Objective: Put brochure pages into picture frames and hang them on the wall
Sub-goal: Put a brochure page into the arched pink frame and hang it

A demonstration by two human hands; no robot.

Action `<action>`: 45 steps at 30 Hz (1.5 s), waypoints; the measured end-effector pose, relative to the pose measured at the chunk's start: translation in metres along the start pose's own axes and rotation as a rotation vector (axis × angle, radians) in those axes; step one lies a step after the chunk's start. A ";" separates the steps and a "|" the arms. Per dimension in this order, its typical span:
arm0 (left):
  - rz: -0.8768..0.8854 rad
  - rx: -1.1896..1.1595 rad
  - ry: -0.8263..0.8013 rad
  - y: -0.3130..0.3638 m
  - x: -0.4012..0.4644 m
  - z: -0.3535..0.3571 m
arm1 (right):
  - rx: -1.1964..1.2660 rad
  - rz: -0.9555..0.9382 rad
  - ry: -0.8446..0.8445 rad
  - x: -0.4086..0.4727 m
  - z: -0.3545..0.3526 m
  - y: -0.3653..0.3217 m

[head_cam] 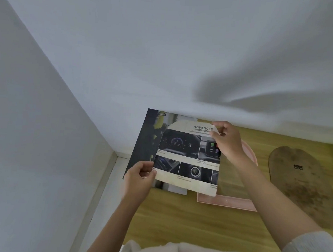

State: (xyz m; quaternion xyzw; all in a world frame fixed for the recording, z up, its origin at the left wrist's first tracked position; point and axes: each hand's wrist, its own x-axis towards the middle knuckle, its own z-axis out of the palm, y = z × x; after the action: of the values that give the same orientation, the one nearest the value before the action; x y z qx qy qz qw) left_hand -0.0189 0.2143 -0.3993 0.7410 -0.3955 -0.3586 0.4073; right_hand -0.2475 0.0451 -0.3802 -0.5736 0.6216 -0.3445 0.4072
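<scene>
I hold a brochure page cut to an arch shape (187, 158), printed with car dashboard photos and the word ADVANCED, above the wooden floor. My left hand (140, 177) pinches its lower left corner. My right hand (226, 140) pinches its upper right edge. Under the page lies the rest of the brochure (145, 142), dark and open, close to the wall. A pink arch-shaped picture frame (229, 202) lies on the floor beneath my right arm, partly hidden by the page and the arm. To the right lies a brown arch-shaped backing board (304, 185) with a small metal hanger.
White walls (166, 57) meet in a corner at the left, with a white skirting board (108, 171) along the floor. Wooden floor (185, 220) spreads in front of my body.
</scene>
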 end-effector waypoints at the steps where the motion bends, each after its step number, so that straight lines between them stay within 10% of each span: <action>1: 0.012 0.012 -0.026 0.003 -0.004 0.009 | -0.003 0.011 0.008 -0.001 -0.011 0.006; 13: 0.068 0.165 -0.246 0.028 -0.051 0.120 | -0.248 0.129 0.060 -0.004 -0.110 0.083; 45: -0.029 0.264 0.031 0.009 -0.065 0.163 | -0.423 -0.116 -0.103 0.034 -0.101 0.125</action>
State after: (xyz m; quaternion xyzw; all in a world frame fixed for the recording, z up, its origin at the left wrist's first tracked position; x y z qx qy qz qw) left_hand -0.1884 0.2157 -0.4449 0.7994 -0.4219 -0.2978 0.3070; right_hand -0.3927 0.0206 -0.4521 -0.6978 0.6244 -0.1996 0.2887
